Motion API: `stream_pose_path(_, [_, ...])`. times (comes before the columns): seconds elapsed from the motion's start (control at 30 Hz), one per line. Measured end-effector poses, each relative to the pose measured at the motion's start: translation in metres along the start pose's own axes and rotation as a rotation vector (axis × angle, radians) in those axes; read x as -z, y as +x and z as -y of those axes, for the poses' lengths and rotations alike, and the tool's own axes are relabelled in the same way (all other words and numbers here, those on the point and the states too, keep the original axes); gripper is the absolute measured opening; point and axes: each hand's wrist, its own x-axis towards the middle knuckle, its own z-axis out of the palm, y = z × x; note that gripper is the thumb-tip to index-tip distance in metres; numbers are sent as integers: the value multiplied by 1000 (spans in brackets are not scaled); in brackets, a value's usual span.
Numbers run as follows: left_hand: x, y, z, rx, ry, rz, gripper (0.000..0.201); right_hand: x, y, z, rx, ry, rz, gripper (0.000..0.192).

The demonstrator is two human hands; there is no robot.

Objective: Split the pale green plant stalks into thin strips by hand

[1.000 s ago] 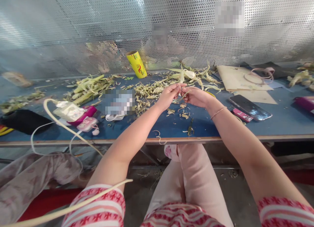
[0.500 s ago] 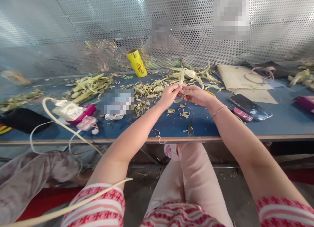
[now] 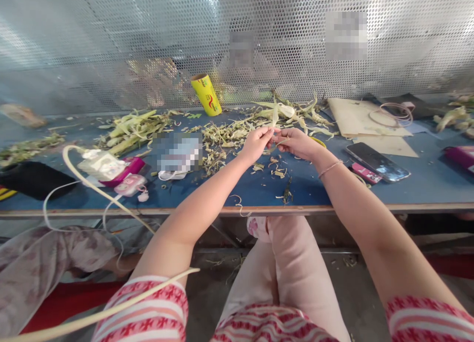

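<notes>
My left hand [image 3: 256,143] and my right hand [image 3: 293,142] meet fingertip to fingertip above the blue table, both closed in a pinch. Between them is a thin, pale plant strip [image 3: 279,142], which trails across the right fingers. A broad pale husk-like leaf [image 3: 275,116] rises just beyond the fingertips; whether it is part of the held piece I cannot tell. Behind and left of my hands lies a heap of dry, greenish-yellow plant scraps [image 3: 227,134]. Small shreds [image 3: 278,171] are scattered nearer the table's front edge.
A yellow cardboard tube [image 3: 206,95] leans at the back by the perforated metal panel [image 3: 155,31]. Leaf stalks [image 3: 131,130], a power adapter [image 3: 101,164] with cables and a black pouch-like thing [image 3: 35,180] lie left. Rightward are a phone [image 3: 378,162] and brown paper [image 3: 365,117].
The hands stay joined at nearly the same spot, with only slight finger movement. The view has shifted a little; the things on the table have not visibly moved.
</notes>
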Motion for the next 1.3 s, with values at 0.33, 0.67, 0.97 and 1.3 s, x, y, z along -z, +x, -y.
stream_pose_path(0.33, [-2,2,5,61,-188,17,30,-2,0,-1,11,58,-44,27])
stream_pose_path(0.67, [-2,0,-1,17,-108,-33,26,-1,-1,2,39,148,-114,28])
stream_pose_path(0.97, [-1,4,7,26,-245,-78,21,1,0,1,45,204,-135,29])
stream_pose_path(1.3, [-4,2,8,165,-419,-19,19,1,2,-1,56,160,-125,34])
